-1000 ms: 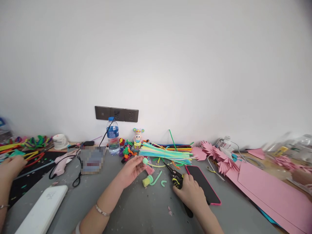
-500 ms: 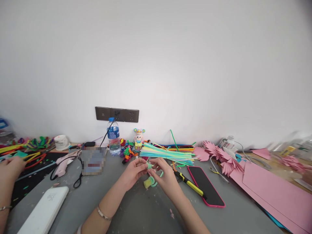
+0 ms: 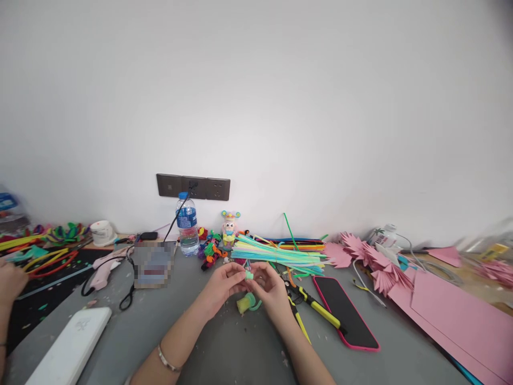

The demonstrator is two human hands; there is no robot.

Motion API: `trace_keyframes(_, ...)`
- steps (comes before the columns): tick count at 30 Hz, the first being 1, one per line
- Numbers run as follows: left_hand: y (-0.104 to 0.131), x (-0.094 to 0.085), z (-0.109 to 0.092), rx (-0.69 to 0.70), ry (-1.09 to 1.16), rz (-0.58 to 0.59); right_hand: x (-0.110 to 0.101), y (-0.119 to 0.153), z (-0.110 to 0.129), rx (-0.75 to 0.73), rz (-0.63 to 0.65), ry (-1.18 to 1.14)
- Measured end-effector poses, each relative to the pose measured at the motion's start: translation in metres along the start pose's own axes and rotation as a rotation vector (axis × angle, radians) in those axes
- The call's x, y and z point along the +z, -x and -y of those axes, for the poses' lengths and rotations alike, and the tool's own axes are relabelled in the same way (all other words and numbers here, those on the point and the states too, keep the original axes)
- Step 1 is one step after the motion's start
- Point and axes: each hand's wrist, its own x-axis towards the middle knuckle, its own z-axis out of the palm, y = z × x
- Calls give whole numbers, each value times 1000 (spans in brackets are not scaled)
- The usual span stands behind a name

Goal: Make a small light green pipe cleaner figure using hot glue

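Above the table (image 3: 224, 347), the left hand (image 3: 223, 285) and right hand (image 3: 270, 289) pinch a green piece (image 3: 249, 275), apparently coiled, between their fingertips; the pliers (image 3: 319, 309) lie beside the right hand.

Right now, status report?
Left hand holds small green piece, right hand at it. Yellow-green piece lies close by. Pliers close beside right hand, possibly crowding it.

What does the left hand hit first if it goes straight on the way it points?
The left hand would most likely meet the right hand, just across the small mint-green piece between them. Beyond that, perhaps the pastel pipe-cleaner bundle; depth is unclear in this single view.
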Motion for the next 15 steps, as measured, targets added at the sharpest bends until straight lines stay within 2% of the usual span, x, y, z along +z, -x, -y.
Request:
trace_keyframes(5, 0, 0, 2, -60, -60, 14, 0, 6, 2, -166, -12, 228)
trace_keyframes(11, 1, -2, 0, -78, -102, 42, -3, 8, 8, -263, 59, 311)
trace_keyframes(15, 2, -4, -2, -144, -127, 65, -5, 9, 8, -314, 67, 371)
